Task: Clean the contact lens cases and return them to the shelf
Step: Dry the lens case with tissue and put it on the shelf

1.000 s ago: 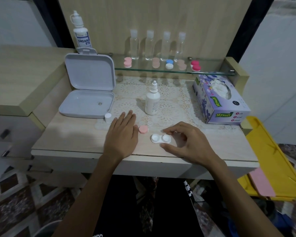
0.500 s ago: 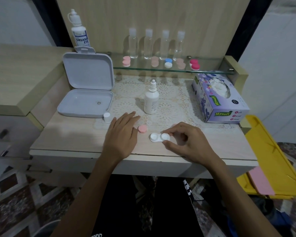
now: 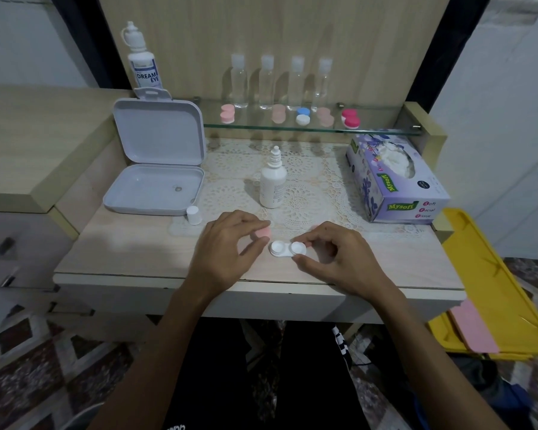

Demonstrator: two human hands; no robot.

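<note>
I sat at a pale wood-grain table (image 3: 128, 246) with a lace mat (image 3: 308, 193) spread across its back half, a patterned tile floor below and a light wooden panel behind. A glass shelf (image 3: 379, 129) ran along that panel and carried four clear bottles (image 3: 280, 82) and five closed lens cases (image 3: 302, 115): pale pink ones, one blue and white, one deep pink.

My left hand (image 3: 227, 246) pinched a pink cap (image 3: 263, 233) between thumb and fingertips, just left of the white lens case (image 3: 288, 249), which lay flat on the table near its front edge with both wells uncovered. My right hand (image 3: 339, 259) held that case's right end in a thumb-and-forefinger grip.

Behind the case stood a small white solution bottle (image 3: 273, 181), its print too small to read, its white cap (image 3: 194, 215) by the open grey box (image 3: 156, 169) on the left. A taller bottle (image 3: 142, 57) behind the box read "DREAM EYE". The purple tissue box (image 3: 395, 184) on the right read "Mysoft" and "Soft Facial Tissue". A yellow tray (image 3: 485, 274) sat off the table's right end.
</note>
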